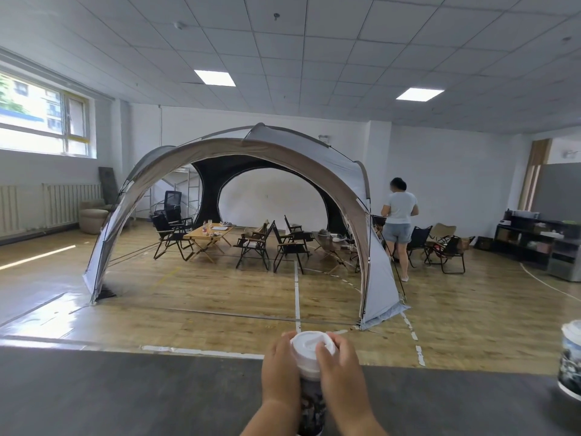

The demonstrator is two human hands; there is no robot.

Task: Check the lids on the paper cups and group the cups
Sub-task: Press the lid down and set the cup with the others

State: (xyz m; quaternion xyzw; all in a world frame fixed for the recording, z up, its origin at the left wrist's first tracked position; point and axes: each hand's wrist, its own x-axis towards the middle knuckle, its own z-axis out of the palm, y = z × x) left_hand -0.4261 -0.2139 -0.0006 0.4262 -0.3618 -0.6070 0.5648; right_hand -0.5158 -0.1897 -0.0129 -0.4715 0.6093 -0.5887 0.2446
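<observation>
Indoor hall: camping tent (245,171), folding chairs (254,243), court-lined wood floor (220,297).

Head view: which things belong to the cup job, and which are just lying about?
Job: cup, lid, left hand and right hand gripping it, second cup at the right edge, counter.
Lying about: tent, chairs, low table, shelf, person.

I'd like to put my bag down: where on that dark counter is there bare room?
The widest bare stretch of counter runs from the left hand to the picture's left edge. A shorter patch lies between the right hand and the second cup at the right edge. The middle is crowded: both hands grip the held cup.
</observation>
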